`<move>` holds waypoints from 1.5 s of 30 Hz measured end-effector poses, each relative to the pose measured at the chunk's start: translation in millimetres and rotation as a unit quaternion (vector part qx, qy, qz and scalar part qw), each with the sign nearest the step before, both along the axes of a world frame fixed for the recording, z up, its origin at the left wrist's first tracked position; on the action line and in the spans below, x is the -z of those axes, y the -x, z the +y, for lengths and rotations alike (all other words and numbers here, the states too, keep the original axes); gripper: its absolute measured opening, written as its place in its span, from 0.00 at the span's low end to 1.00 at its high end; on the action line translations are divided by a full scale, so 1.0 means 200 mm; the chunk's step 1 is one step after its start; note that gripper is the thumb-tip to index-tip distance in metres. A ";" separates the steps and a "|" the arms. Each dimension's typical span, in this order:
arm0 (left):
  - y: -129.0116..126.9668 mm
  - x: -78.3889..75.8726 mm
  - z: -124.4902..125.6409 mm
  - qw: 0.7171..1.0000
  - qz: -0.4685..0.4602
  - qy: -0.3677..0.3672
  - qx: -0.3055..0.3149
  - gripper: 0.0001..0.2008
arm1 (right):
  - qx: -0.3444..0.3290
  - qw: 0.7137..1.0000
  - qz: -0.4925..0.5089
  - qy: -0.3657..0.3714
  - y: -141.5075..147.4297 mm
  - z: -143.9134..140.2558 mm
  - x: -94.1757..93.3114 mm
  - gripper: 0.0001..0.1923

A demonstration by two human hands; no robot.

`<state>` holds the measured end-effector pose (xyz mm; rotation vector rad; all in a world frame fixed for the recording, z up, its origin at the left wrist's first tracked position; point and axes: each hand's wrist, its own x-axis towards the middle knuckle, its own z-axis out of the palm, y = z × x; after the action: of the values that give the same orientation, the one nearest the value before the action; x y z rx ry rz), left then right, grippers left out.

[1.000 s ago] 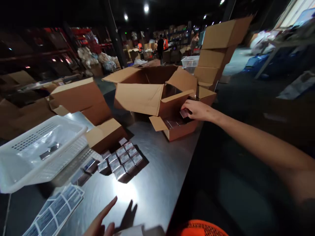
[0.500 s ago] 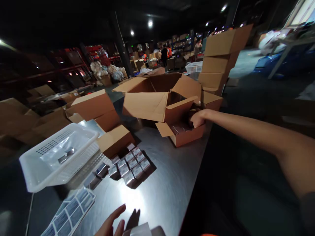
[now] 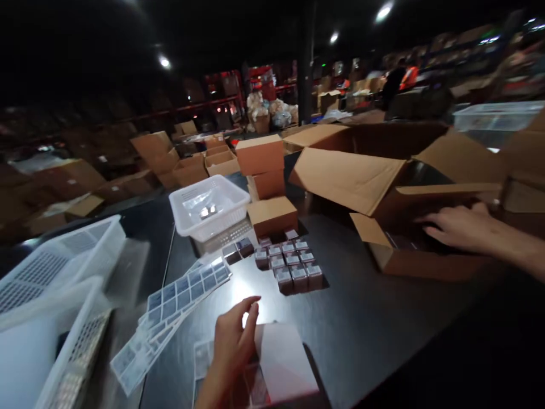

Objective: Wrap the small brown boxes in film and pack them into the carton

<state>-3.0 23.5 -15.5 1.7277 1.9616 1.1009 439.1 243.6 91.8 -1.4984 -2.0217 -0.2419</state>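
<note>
Above the table's near side, my left hand (image 3: pixel 233 335) has its fingers slightly apart and holds nothing visible. Right beside it lies a white flat-topped box or card (image 3: pixel 287 363), with a sheet of square cells (image 3: pixel 203 355) partly under the hand. My right hand (image 3: pixel 462 227) reaches over the small open carton (image 3: pixel 419 266), fingers stretched out, no object seen in them. Dark items inside that carton are blurred. Between the hands, several small silvery boxes with labels (image 3: pixel 293 262) stand in rows on the metal table (image 3: pixel 340 318).
Sheets of square labels (image 3: pixel 187 289) lie to the left. Behind them stands a white basket (image 3: pixel 208 227) beside stacked brown cartons (image 3: pixel 272 213). More white crates (image 3: pixel 63 255) are at far left. A large open carton (image 3: pixel 349 176) stands behind the small one.
The view has swung left, bringing the left crates into sight. My right hand has risen partly out of the small carton, its fingers now showing. My left hand shows more fully beside the white box.
</note>
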 end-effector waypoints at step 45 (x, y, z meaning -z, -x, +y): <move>0.03 0.00 0.03 0.978 0.029 0.037 -0.202 0.17 | -0.498 0.811 0.217 0.219 1.45 -0.71 0.56 0.03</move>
<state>-9.2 29.9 -15.8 1.3703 2.4272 1.0914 149.9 100.7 -19.8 -0.4284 -2.2316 0.9556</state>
